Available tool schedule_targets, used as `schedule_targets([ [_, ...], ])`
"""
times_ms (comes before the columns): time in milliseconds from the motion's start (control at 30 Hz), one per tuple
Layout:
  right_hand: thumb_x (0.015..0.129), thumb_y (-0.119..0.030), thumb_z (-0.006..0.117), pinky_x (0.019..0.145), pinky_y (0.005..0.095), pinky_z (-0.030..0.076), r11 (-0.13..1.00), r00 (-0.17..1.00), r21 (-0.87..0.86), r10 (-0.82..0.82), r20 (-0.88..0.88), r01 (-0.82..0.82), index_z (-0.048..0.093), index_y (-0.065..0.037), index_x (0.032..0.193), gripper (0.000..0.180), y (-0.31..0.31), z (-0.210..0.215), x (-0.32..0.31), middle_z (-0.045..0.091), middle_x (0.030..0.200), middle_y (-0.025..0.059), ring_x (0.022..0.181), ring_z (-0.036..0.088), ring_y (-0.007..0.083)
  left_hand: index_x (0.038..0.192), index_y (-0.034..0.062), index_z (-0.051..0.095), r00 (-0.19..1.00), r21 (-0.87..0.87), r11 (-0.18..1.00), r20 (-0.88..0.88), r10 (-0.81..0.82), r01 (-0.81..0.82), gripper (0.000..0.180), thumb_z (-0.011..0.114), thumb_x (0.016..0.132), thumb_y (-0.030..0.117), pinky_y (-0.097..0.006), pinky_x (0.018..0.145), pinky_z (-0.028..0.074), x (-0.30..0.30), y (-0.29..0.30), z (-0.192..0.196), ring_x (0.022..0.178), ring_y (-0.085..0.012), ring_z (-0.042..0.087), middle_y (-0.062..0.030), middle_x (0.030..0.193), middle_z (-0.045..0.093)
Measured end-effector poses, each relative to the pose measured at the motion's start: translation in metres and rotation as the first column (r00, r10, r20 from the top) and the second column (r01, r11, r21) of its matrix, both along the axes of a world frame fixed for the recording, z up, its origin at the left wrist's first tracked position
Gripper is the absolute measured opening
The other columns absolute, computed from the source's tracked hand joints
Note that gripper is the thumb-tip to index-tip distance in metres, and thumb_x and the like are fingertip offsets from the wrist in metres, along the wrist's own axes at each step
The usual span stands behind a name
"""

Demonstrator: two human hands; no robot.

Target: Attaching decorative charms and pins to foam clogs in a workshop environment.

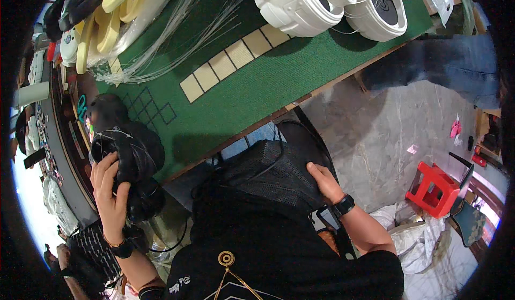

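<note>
At the left end of the green table [244,93], my left hand [110,187] has its fingers curled over the rim of a black clog [137,150], with the thumb against its near side. Thin pale thread lies across that clog's top. More black footwear [107,109] stands just behind it, and another dark piece [145,199] sits below at the table corner. My right hand [324,183] rests at the side of a black mesh cloth [273,174] with a cord, spread over my lap. Only its thumb and back show; the fingers are hidden.
White clogs [300,10] stand along the far table edge. Loose clear threads [161,48] spread near yellow slides [110,29] at the far left. A red plastic stool [433,190] and white sacks [416,241] are on the floor to the right. A person's jeans-clad leg [440,61] is beyond the table.
</note>
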State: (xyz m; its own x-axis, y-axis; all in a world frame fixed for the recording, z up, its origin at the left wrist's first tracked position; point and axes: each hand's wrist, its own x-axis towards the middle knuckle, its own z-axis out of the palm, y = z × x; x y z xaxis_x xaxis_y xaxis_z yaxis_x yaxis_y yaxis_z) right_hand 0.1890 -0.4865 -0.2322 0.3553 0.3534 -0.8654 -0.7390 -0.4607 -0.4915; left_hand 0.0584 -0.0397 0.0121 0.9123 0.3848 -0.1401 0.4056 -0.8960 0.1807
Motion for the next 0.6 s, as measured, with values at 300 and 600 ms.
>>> schedule_targets([
  [300, 0.095, -0.056, 0.052, 0.095, 0.0307, 0.043, 0.999, 0.999, -0.007, 0.032, -0.009, -0.032, 0.058, 0.012, 0.122, 0.073, 0.010, 0.014, 0.009, 0.065, 0.113, 0.0155, 0.105, 0.060, 0.0218, 0.114, -0.0001, 0.061, 1.000, 0.008, 1.000, -0.006, -0.016, 0.016, 0.042, 0.059, 0.089, 0.034, -0.050, 0.114, 0.025, 0.000, 0.003, -0.003, 0.123, -0.0355, 0.049, -0.0150, 0.126, 0.059],
  [600, 0.095, -0.055, 0.053, 0.093, 0.0304, 0.043, 0.998, 0.999, -0.045, 0.030, -0.019, -0.031, 0.060, 0.010, 0.120, 0.069, -0.002, -0.009, 0.006, 0.066, 0.112, 0.0131, 0.103, 0.059, 0.0194, 0.115, -0.0014, 0.060, 1.000, -0.009, 1.000, 0.007, -0.022, 0.022, 0.040, 0.059, 0.086, 0.025, -0.048, 0.115, 0.023, -0.004, 0.004, 0.000, 0.126, -0.0353, 0.048, -0.0146, 0.129, 0.058],
])
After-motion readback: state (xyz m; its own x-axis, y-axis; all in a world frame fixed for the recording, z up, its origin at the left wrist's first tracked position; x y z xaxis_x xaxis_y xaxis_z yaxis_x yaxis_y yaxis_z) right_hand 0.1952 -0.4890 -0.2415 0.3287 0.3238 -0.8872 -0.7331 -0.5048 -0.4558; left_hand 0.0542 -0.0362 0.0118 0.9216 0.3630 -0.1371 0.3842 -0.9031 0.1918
